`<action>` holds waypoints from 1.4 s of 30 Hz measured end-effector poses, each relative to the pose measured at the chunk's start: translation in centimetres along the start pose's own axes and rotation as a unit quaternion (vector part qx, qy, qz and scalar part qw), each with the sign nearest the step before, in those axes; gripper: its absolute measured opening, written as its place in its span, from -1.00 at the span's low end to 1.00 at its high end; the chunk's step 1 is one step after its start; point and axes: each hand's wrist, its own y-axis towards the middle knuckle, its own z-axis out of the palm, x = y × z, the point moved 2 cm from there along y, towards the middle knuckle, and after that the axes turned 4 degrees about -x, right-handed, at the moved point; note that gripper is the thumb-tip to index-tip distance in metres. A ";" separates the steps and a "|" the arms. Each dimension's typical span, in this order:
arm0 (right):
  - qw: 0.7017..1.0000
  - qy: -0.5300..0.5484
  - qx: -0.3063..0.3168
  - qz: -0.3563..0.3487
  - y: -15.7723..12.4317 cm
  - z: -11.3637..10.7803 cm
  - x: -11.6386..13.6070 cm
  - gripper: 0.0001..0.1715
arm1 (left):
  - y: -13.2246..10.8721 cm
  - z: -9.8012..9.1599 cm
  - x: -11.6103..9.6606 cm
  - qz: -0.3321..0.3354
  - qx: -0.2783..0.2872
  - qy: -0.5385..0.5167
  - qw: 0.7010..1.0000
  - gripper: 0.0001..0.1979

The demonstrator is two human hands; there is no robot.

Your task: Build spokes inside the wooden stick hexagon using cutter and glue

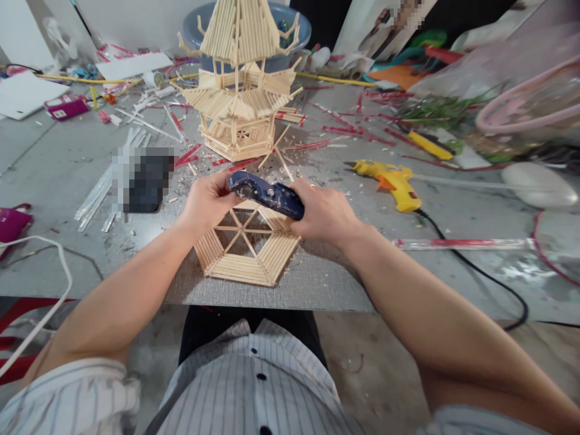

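Observation:
My right hand (324, 211) is wrapped round the right end of a dark blue utility knife (267, 192), whose worn body has a metal screw in its side. My left hand (208, 202) is closed in a pinch at the tool's other end; what lies between those fingertips is hidden. Just below both hands, a flat hexagonal frame of thin wooden sticks (240, 267) lies on the table, with crossed sticks meeting at its centre. Behind them stands a tiered pagoda model (238, 103) made of the same pale sticks.
A yellow glue gun (392, 181) lies to the right, its black cord (471, 260) running over the front edge. Left are a dark phone (147, 187) and clear glue sticks (106, 175). Red wrapper scraps (344, 128) and a blue basin (296, 36) are farther back.

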 end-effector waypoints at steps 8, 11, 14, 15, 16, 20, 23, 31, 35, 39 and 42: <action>0.997 0.043 -0.057 0.035 0.2 0.8 -0.7 -0.41 | 0.1 0.0 0.5 -0.024 -0.007 0.022 0.999 -0.81; 0.990 0.084 -0.103 0.044 0.5 1.1 -1.7 -0.31 | 0.0 0.0 0.5 -0.037 0.006 0.029 0.999 -0.79; 0.990 0.089 -0.106 0.026 0.6 1.3 -2.1 -0.27 | -0.1 0.0 0.5 -0.051 0.020 0.019 0.998 -0.79; 0.991 0.086 -0.102 0.017 0.7 1.3 -2.1 -0.25 | 0.0 0.1 0.5 -0.052 0.023 0.014 0.998 -0.80; 0.992 0.083 -0.096 0.008 0.7 1.3 -2.0 -0.24 | 0.0 0.0 0.5 -0.052 0.025 0.011 0.998 -0.81; 0.993 0.073 -0.087 -0.019 0.6 1.2 -1.5 -0.23 | 0.0 0.0 0.4 -0.040 0.031 0.011 0.999 -0.84; 0.994 0.056 -0.088 -0.026 0.6 1.3 -1.3 -0.24 | 0.0 0.0 0.7 -0.029 0.029 0.018 0.999 -0.86; 0.996 0.037 -0.063 -0.048 0.4 1.4 -0.9 -0.27 | 0.1 0.2 1.5 0.012 0.036 -0.007 0.999 -0.81; 0.996 0.033 -0.062 -0.048 0.4 1.4 -0.9 -0.28 | 0.1 0.2 1.4 0.003 0.033 -0.009 0.999 -0.79; 0.997 0.033 -0.049 -0.040 0.4 1.4 -0.9 -0.31 | 0.1 0.2 1.4 -0.010 0.027 -0.002 1.000 -0.77; 0.998 0.037 -0.041 -0.041 0.5 1.3 -0.7 -0.33 | 0.0 0.1 1.5 -0.014 0.025 0.005 1.000 -0.77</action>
